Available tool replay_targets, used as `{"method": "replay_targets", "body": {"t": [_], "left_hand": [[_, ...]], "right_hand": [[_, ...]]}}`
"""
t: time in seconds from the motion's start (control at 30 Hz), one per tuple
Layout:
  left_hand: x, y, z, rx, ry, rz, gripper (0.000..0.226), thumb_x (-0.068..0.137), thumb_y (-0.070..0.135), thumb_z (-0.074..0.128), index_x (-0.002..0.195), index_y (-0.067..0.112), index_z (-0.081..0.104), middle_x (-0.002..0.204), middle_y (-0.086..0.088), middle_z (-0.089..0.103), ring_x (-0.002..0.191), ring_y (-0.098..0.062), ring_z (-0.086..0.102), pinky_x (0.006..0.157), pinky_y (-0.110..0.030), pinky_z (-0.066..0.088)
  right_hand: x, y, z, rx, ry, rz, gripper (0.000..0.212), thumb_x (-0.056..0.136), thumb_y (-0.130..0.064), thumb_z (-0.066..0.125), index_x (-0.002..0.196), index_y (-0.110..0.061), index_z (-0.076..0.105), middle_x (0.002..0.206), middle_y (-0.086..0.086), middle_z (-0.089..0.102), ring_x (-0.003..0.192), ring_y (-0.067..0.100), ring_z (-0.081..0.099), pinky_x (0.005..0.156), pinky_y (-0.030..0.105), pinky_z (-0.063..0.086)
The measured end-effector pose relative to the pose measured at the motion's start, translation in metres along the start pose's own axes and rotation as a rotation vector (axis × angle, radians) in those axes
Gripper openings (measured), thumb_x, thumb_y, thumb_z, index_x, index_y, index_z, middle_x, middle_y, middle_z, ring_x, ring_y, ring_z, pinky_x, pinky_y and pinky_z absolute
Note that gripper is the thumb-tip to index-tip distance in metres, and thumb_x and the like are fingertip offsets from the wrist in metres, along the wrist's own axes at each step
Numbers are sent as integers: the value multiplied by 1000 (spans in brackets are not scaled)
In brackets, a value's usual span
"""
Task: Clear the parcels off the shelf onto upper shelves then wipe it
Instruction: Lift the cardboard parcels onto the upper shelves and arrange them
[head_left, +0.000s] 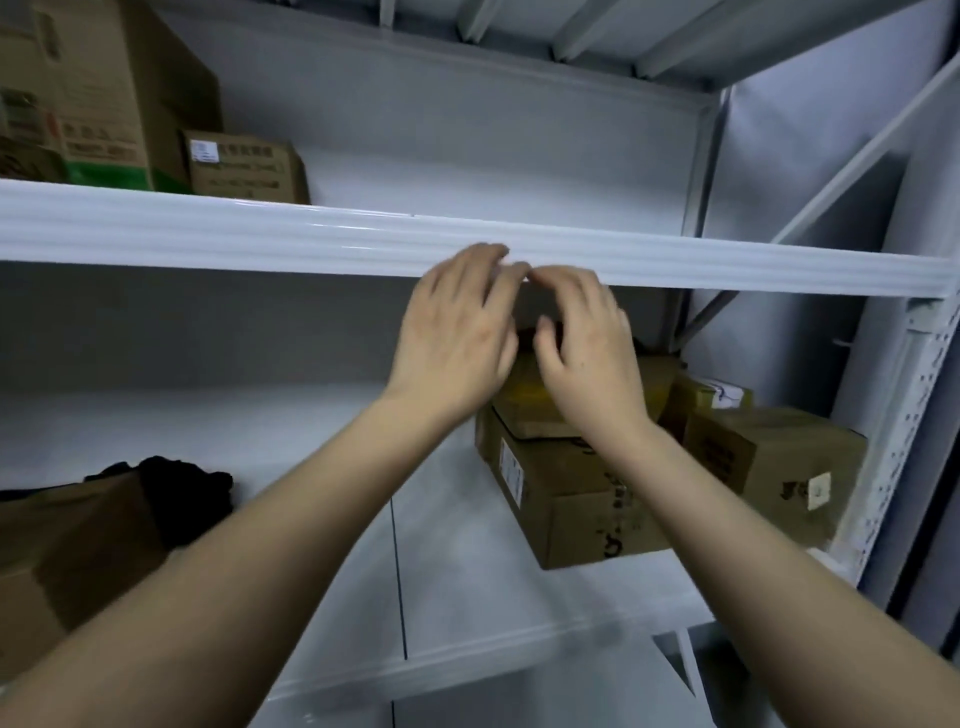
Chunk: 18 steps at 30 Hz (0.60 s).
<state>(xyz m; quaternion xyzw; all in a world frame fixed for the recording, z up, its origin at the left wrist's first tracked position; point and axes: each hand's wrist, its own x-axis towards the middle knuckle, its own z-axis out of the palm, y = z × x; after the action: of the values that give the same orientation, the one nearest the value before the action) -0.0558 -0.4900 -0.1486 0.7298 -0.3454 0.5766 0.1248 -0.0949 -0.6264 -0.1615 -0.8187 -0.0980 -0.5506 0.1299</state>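
clearing step, not wiping yet. both hands are up in front of the white ribbed front edge of the upper shelf (208, 234): left hand (457, 332) and right hand (587, 348) close together, fingers bent round a small dark object (537, 312) between them, mostly hidden, so i cannot tell if either grip is actually closed on it or what it is; it looks like a small parcel being raised from the stack. still on the grey metal middle shelf (311, 431): a brown cardboard box with a white side label (566, 499) at right, a yellow-taped flatter box (524, 395) on top of it, a brown box with a small white tag (774, 467) beside it, a small box with a white label (717, 397) behind. at left a brown box (67, 540) with a black cloth-like bundle (182, 493) behind it. next move, my guess: lift over the lip and set down in the bare stretch right of the small brown printed box (244, 166) and tall brown carton with a green band (98, 98). printing on all boxes too blurred to read.
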Motion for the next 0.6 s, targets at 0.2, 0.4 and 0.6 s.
{"method": "replay_targets", "body": {"t": [0.2,0.4,0.6], "left_hand": [[-54,25,57,-114,-151,-16,52,78,11,59,130,6,53,126,-11,57,116,-26,55,100,-36,41],[-81,22,118,-216,-405,-268,59,92,22,50,147,12,31,141,-7,44,128,-22,44,105,-32,36],[-91,12,175,-231,-528,-362,59,95,31,48,148,15,26,142,-6,40,127,-21,43,103,-31,40]], "right_hand": [[-53,35,30,-45,-143,115,42,89,-10,48,131,-17,50,127,-2,52,116,12,46,92,23,34],[-74,73,64,-135,-303,297,42,95,-17,47,137,-20,45,133,-2,49,122,13,45,100,29,38],[-85,118,86,-223,-361,446,44,95,-22,50,139,-22,43,135,-2,48,124,15,45,104,33,42]]}}
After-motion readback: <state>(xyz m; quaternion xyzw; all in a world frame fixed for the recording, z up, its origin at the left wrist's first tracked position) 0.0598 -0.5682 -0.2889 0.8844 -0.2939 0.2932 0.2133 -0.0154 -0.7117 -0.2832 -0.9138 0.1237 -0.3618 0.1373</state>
